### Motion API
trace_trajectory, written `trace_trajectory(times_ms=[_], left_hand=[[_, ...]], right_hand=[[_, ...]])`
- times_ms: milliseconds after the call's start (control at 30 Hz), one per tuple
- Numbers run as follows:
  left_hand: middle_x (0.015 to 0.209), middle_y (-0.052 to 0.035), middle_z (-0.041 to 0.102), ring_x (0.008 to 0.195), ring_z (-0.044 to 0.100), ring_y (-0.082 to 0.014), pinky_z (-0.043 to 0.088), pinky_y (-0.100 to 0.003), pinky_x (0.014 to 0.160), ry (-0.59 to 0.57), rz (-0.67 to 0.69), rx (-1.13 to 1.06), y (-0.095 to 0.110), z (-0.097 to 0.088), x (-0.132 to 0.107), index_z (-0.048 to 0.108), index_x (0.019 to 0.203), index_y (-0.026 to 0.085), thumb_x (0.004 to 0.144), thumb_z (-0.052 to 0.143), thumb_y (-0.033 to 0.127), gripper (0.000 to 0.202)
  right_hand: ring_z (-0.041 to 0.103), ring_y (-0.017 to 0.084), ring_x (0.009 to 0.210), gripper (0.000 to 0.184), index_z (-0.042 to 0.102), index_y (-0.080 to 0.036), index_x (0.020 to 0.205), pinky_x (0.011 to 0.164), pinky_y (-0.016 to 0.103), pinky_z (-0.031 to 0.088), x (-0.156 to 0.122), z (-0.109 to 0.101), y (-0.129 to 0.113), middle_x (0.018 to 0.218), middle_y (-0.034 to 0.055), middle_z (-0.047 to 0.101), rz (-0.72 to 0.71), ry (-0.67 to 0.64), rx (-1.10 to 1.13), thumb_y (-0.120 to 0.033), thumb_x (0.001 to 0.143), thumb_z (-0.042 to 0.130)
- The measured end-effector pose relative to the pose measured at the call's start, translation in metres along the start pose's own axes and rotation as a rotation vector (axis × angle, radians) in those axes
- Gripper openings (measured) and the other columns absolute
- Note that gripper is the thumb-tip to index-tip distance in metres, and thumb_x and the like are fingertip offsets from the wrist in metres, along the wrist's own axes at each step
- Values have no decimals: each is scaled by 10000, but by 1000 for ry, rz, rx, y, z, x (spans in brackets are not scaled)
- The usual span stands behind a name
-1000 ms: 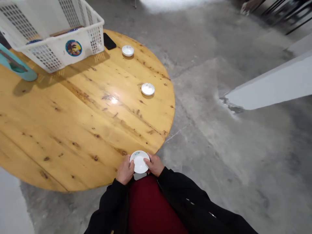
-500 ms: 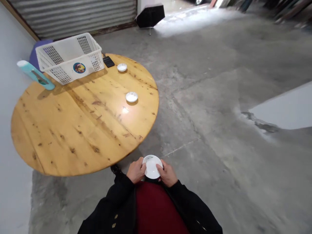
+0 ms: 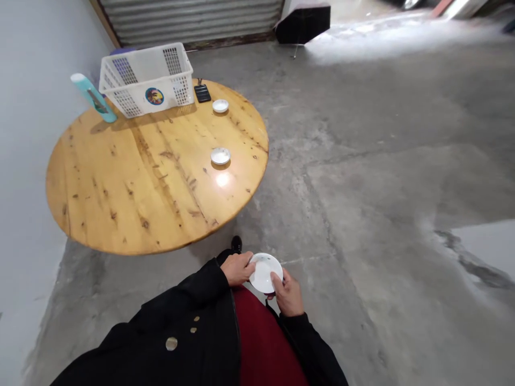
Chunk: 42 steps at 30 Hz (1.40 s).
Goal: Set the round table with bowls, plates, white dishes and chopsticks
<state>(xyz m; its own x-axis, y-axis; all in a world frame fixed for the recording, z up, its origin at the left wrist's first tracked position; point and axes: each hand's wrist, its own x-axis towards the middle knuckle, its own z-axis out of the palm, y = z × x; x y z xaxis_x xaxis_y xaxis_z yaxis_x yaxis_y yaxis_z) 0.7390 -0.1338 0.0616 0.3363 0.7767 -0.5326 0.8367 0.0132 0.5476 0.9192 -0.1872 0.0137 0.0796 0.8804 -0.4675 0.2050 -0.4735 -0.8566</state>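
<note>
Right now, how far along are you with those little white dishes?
Done: two small white dishes already sit on the round wooden table. In hand: a third white dish, held at its rim by the left hand and right hand. Left: the white basket stands on the table; I cannot tell what's inside.

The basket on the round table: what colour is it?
The basket is white with a round multicoloured sticker; see the head view.

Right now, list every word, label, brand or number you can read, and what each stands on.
No legible text anywhere.
Round sticker on the white plastic basket: a picture; any lettering too small to read.
Teal object: dark marking on its side, too blurred to read.
</note>
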Motion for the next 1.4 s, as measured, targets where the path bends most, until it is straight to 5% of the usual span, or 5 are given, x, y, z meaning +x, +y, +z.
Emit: trace_trajectory(times_ms=[233,567,867,1100,1400], left_hand=[[717,7,718,758,706,-172,456,-260,733,-7,-7,-262,23,-42,78,600,1017,228,981,327,308,287],[969,-86,741,909,703,-244,457,-304,740,176,-128,-90,42,-121,187,606,1092,194,1003,335,329,315],[936,-106,729,869,696,-245,431,-315,730,411,-447,-137,17,-170,206,608,1104,153,1013,315,270,328],[842,-69,704,811,679,-230,401,-298,699,653,-801,-319,-13,-204,235,595,1029,170,1005,324,268,289],[922,-97,728,905,696,-266,456,-327,778,763,-1252,-533,-23,-239,286,565,1149,166,1008,307,279,315]], right_hand=[[584,179,415,399,595,-175,884,371,279,485,92,-44,-37,574,4,598,-5,11,-98,-557,772,564],[565,168,399,425,617,-167,848,414,263,445,241,-71,-140,524,-3,579,-138,-126,-435,-569,805,488],[559,159,465,370,572,-191,852,463,253,420,330,-14,-212,583,-8,572,-278,-448,-523,-537,851,442],[565,175,572,355,542,-204,797,574,269,419,422,54,-265,610,12,559,-636,-761,-698,-500,915,386],[652,249,710,408,601,-105,1126,671,298,424,504,137,-313,769,107,704,-926,-1131,-1141,-357,967,322]])
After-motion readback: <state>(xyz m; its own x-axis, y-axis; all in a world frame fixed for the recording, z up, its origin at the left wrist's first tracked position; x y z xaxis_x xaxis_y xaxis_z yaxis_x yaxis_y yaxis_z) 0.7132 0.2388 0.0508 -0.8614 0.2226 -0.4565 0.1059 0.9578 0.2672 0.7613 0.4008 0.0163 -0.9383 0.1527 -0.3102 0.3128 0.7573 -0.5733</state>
